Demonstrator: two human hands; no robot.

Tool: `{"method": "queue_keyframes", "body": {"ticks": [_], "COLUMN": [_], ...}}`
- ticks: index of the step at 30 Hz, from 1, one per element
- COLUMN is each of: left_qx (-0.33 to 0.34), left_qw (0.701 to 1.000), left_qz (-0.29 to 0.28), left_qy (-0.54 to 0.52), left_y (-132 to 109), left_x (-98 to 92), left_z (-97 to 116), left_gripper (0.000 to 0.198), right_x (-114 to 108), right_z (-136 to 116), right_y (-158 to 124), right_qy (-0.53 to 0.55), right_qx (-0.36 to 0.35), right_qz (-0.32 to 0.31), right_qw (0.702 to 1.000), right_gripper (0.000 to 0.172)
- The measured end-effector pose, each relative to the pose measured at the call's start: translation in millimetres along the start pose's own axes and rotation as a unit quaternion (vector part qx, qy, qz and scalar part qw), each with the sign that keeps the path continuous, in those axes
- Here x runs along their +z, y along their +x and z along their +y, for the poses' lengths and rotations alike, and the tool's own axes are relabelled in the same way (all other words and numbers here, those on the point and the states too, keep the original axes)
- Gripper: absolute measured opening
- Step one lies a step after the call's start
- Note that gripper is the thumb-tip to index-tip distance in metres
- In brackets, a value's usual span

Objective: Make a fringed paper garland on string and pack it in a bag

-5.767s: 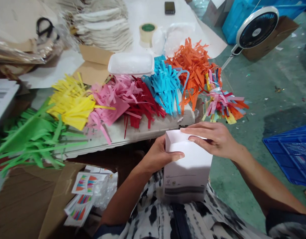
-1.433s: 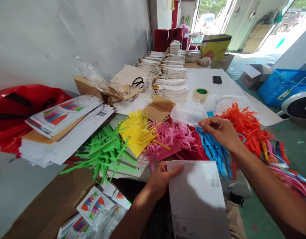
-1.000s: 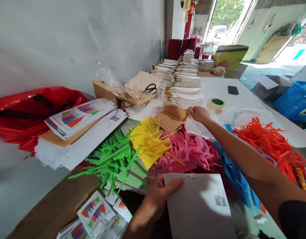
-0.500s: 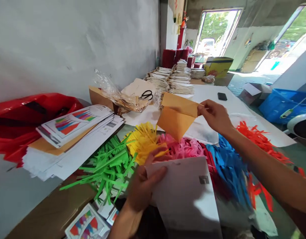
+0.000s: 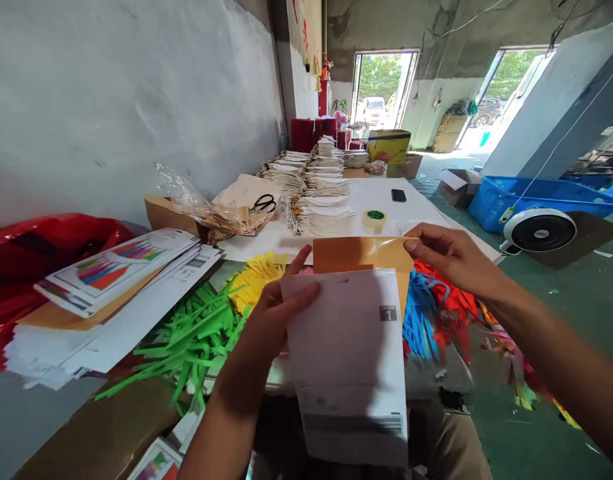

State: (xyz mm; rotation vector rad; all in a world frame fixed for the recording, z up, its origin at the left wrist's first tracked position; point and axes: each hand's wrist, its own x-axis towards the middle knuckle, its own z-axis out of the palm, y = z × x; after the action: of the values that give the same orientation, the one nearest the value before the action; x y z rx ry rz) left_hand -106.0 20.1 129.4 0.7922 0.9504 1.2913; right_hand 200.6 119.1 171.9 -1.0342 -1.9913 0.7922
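A white printed card (image 5: pixel 346 347) is gripped by my left hand (image 5: pixel 286 293), with the thumb over its upper left corner. Behind the card stands a brown paper sheet (image 5: pixel 356 252), whose upper right corner my right hand (image 5: pixel 436 253) pinches between thumb and fingers. Yellow paper strips (image 5: pixel 256 277) and green paper strips (image 5: pixel 196 333) lie left of my left hand. Blue strips (image 5: pixel 420 317) and red strips (image 5: pixel 451 300) lie below my right hand. The pink strips are mostly hidden behind the card and sheet.
Printed cards and envelopes (image 5: pixel 121 267) are stacked at left beside a red bag (image 5: pixel 51 247). Farther back are scissors (image 5: pixel 264 203), a tape roll (image 5: pixel 374 219), paper stacks (image 5: pixel 326 193) and a phone (image 5: pixel 398 195). At right are a blue tub (image 5: pixel 546 193) and a fan (image 5: pixel 541 233).
My right hand has brought the brown sheet down behind the white card, unfolded flatter. The card is more upright. The camera view has turned right, bringing the tape roll and fan into fuller view.
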Motion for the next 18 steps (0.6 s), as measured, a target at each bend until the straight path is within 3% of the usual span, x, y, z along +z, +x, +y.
{"method": "queue_keyframes", "body": {"ticks": [6,9,13,18], "left_qx": [-0.005,-0.039,-0.069,-0.084], "left_qw": [0.998,0.998,0.996,0.996], "left_qz": [0.045,0.043,0.054,0.032], "left_qy": [-0.033,-0.017,0.011,0.003], "left_y": [68,93,115,129], "left_x": [0.8,-3.5,-11.1,-20.5], "left_z": [-42,-59,-69,-75], "left_gripper": [0.086,0.076,0.067,0.061], "right_x": [17,21,23,24], "right_z": [63,94,121,137], "right_y": [13,21,29,38], "right_qy": [0.029,0.035,0.036,0.052], "right_qx": [0.017,0.028,0.032,0.043], "right_qz": [-0.038,-0.063,-0.076,-0.093], "right_qw": [0.999,0.997,0.996,0.993], "right_gripper": [0.048,0.051,0.054,0.052]}}
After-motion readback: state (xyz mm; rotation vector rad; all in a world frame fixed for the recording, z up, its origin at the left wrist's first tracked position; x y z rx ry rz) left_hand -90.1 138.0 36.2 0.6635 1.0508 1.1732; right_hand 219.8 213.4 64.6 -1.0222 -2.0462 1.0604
